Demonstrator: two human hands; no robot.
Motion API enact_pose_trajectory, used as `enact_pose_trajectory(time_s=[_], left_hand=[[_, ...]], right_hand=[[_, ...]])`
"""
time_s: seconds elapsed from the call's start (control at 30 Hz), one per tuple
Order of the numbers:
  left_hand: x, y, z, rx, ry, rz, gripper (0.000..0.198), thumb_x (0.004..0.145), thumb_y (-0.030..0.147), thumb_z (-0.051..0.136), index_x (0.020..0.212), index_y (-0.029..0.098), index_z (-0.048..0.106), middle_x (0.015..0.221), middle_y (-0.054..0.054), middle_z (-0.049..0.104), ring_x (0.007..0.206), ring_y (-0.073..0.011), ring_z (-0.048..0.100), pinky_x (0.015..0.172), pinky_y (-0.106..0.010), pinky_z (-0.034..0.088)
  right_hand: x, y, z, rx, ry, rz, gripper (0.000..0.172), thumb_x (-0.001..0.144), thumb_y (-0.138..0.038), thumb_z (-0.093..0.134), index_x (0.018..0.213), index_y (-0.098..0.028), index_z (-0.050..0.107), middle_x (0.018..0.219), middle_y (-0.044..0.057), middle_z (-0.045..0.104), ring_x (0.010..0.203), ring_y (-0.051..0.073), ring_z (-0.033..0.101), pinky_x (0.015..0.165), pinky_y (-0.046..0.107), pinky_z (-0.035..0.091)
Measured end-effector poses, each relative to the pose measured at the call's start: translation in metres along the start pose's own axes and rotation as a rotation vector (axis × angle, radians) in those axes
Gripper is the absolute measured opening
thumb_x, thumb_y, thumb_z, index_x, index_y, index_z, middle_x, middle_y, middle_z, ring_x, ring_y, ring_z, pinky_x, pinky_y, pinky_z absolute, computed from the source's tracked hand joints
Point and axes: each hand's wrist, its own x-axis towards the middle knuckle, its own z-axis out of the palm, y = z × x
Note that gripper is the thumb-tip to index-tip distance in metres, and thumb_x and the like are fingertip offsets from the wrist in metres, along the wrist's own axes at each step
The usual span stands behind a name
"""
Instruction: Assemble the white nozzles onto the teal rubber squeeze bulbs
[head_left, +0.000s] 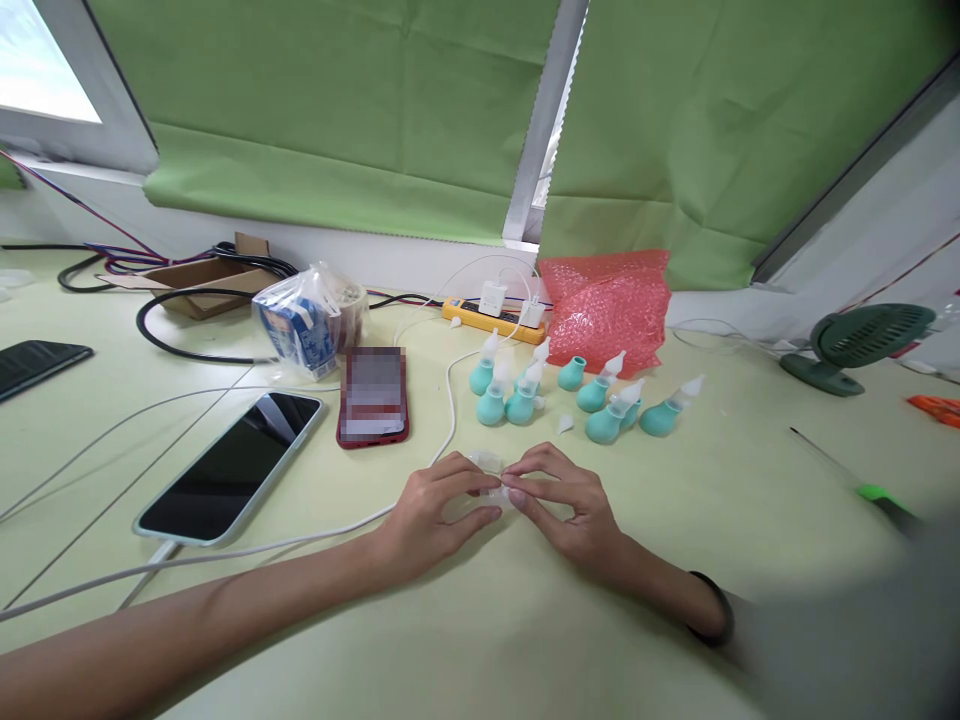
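My left hand (442, 505) and my right hand (576, 505) meet over the table, fingertips close together around small clear plastic parts (487, 461). Both hands are closed in a pinch on them, and the fingers partly hide their shape. Just beyond stand and lie several teal bulb nasal aspirators (491, 408), most fitted with clear pointed tips. Among them is a teal bulb (571, 373) without a tip. A loose white tip (565, 424) lies on the table between the bulbs and my right hand.
A charging phone (232, 470) and a red-cased phone (373, 395) lie left, with a white cable (330, 540) under my left arm. Behind are a bagged package (304, 325), a yellow power strip (487, 320) and red bubble wrap (607, 310). A screwdriver (874, 493) and green fan (862, 335) are right.
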Motion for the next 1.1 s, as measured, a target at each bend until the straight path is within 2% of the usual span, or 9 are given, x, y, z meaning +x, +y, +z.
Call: enact_pose_trajectory(time_s=[0.17, 0.4, 0.57, 0.7, 0.97, 1.1], left_hand=[[0.000, -0.001, 0.000, -0.006, 0.005, -0.013, 0.019, 0.073, 0.020, 0.056, 0.087, 0.010, 0.062, 0.073, -0.009, 0.061, 0.068, -0.0156, 0.055, 0.061, -0.027, 0.046], [-0.001, -0.001, 0.000, -0.014, 0.000, -0.004, 0.020, 0.073, 0.022, 0.055, 0.087, 0.009, 0.062, 0.072, -0.009, 0.061, 0.068, -0.0159, 0.055, 0.061, -0.027, 0.046], [0.000, -0.001, -0.001, -0.020, 0.003, -0.030, 0.020, 0.073, 0.021, 0.056, 0.088, 0.010, 0.062, 0.072, -0.009, 0.061, 0.067, -0.0159, 0.055, 0.061, -0.028, 0.046], [0.000, -0.001, -0.001, -0.031, 0.006, -0.036, 0.020, 0.073, 0.021, 0.056, 0.089, 0.011, 0.062, 0.073, -0.008, 0.062, 0.067, -0.0156, 0.055, 0.061, -0.027, 0.046], [0.000, -0.001, -0.001, -0.047, 0.013, -0.055, 0.019, 0.072, 0.021, 0.057, 0.087, 0.010, 0.063, 0.071, -0.008, 0.062, 0.063, -0.0141, 0.055, 0.059, -0.026, 0.045], [0.001, 0.000, -0.001, -0.087, 0.003, -0.093, 0.020, 0.072, 0.023, 0.057, 0.087, 0.010, 0.063, 0.071, -0.007, 0.062, 0.064, -0.0139, 0.055, 0.060, -0.026, 0.046]], right_hand=[[0.000, 0.001, 0.001, 0.043, 0.018, -0.035, 0.030, 0.069, -0.005, 0.056, 0.092, -0.024, 0.062, 0.076, 0.004, 0.062, 0.070, 0.015, 0.054, 0.062, 0.031, 0.047], [0.000, 0.000, -0.001, -0.015, -0.034, -0.088, 0.031, 0.069, -0.006, 0.057, 0.095, -0.022, 0.061, 0.079, 0.006, 0.060, 0.073, 0.016, 0.053, 0.062, 0.033, 0.047], [-0.005, 0.006, -0.001, -0.201, -0.039, -0.224, 0.040, 0.067, -0.002, 0.057, 0.103, -0.020, 0.055, 0.083, 0.007, 0.059, 0.076, 0.017, 0.049, 0.063, 0.034, 0.046], [-0.009, 0.011, -0.002, -0.399, -0.082, -0.326, 0.038, 0.068, -0.004, 0.056, 0.105, -0.014, 0.052, 0.084, 0.009, 0.060, 0.079, 0.019, 0.048, 0.064, 0.036, 0.045], [-0.006, 0.003, -0.004, -0.681, -0.100, -0.361, 0.027, 0.072, -0.011, 0.055, 0.099, -0.014, 0.056, 0.090, 0.010, 0.062, 0.081, 0.020, 0.050, 0.071, 0.042, 0.041], [-0.006, 0.002, -0.004, -0.686, -0.128, -0.357, 0.028, 0.071, -0.018, 0.056, 0.099, -0.013, 0.055, 0.090, 0.010, 0.062, 0.081, 0.021, 0.051, 0.073, 0.044, 0.040]])
